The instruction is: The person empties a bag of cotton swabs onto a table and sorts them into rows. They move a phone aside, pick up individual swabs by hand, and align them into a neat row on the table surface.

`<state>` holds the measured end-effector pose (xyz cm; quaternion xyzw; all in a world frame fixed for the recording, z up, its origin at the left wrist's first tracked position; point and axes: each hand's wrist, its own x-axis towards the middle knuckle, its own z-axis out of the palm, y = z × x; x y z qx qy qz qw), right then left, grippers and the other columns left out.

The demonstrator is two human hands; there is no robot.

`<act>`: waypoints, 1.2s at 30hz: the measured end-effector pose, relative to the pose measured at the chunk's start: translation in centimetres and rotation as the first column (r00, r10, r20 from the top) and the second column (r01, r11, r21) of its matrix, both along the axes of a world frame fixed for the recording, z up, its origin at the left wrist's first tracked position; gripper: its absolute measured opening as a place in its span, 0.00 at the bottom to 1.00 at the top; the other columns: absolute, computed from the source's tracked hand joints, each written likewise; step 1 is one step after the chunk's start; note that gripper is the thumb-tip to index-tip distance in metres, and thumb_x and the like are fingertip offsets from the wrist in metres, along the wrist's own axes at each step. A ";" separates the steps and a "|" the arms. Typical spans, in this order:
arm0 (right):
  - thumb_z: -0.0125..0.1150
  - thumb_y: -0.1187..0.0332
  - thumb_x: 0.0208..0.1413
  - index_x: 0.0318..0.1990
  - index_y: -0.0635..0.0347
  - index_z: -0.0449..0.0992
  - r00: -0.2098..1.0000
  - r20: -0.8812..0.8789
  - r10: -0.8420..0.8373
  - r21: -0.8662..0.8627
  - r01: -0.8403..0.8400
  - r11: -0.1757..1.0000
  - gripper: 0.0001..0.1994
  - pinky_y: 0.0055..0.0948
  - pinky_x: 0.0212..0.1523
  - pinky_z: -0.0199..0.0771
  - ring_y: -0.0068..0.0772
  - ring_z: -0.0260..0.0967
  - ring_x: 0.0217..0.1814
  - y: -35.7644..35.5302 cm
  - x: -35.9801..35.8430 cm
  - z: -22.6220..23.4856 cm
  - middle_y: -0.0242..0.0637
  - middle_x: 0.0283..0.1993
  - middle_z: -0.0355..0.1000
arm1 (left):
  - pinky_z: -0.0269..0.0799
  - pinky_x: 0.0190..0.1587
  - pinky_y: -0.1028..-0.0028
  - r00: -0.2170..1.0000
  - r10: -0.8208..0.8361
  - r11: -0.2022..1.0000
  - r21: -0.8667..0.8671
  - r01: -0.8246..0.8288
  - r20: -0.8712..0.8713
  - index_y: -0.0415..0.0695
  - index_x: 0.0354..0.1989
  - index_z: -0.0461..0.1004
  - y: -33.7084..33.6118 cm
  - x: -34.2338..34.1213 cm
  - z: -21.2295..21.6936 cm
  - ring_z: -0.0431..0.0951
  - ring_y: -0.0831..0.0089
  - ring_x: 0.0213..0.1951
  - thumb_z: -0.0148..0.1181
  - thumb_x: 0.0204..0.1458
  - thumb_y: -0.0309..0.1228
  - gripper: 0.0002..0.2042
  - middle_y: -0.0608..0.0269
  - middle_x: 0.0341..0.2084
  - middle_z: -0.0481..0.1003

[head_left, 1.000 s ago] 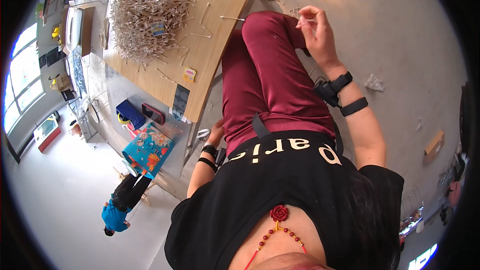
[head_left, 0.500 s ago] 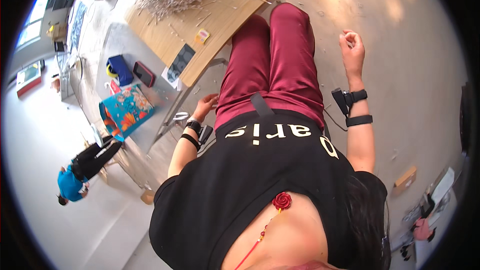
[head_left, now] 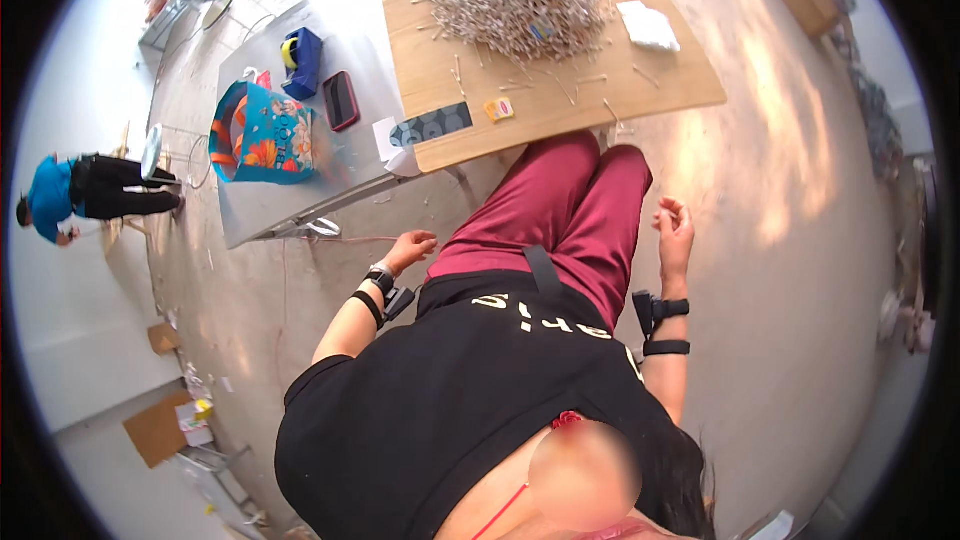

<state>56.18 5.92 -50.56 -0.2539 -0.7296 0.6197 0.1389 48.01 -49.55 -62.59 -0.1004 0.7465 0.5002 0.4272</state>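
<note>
My left hand [head_left: 410, 252] hangs beside my left thigh with its fingers stretched out and holds nothing. On the other side, my right hand [head_left: 675, 228] is raised off my right knee, over the floor, its fingers loosely curled and apart with nothing visible in them. Both hands are away from the wooden tabletop [head_left: 660, 95] in front of my knees. A big heap of cotton swabs [head_left: 520, 0] lies there, with several loose ones around it. Beside the heap is a white packet [head_left: 648, 26]. A small yellow packet [head_left: 499, 109] and a dark patterned strip [head_left: 430, 125] lie nearer the edge.
On the grey table [head_left: 350, 165] at left stand a teal floral bag [head_left: 265, 135], a blue tape dispenser [head_left: 301, 65] and a phone [head_left: 341, 101]. A person in a blue top [head_left: 52, 190] is farther left. Cardboard [head_left: 158, 428] lies at the lower left.
The view has shifted, showing more of the tabletop, including the white packet. My right hand sits lower in the picture. Both hands remain away from the table and hold nothing visible.
</note>
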 end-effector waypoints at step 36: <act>0.60 0.68 0.61 0.47 0.66 0.76 0.586 0.787 0.193 -0.117 -0.166 0.979 0.12 0.38 0.49 0.75 0.38 0.77 0.44 -4.6 22.9 -14.6 0.46 0.39 0.78 | 0.75 0.54 0.64 0.867 -0.180 0.976 0.197 0.097 0.464 0.44 0.58 0.78 -6.6 16.5 3.2 0.78 0.66 0.54 0.60 0.60 0.46 0.23 0.61 0.53 0.80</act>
